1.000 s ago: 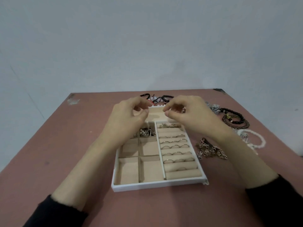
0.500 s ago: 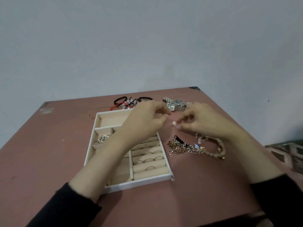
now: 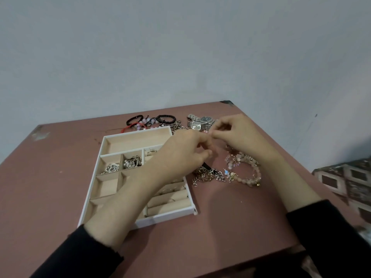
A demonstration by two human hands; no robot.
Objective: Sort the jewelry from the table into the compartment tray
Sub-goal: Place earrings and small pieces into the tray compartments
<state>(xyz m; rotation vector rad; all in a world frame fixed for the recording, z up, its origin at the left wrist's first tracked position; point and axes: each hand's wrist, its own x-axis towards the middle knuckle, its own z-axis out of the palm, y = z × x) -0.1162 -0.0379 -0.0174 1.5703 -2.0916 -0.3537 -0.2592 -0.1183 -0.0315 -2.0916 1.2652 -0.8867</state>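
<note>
L hand (image 3: pixel 186 152): fingers pinch small piece (image 3: pixel 206 132), type unclear.
R hand (image 3: pixel 237 135): fingers pinch same piece.
Spot: over table (image 3: pixel 220 227), just right of tray (image 3: pixel 94 177).
Risk: pinch slips, piece drops into chain pile (image 3: pixel 206 175), tangles.

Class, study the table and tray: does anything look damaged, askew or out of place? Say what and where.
Yes. On the table, the far-left corner has a pale worn patch where the coating looks scuffed off. The tray looks split at its near-right corner, with a white flap sticking out. Beside it, chains lie in a tangled heap.
</note>
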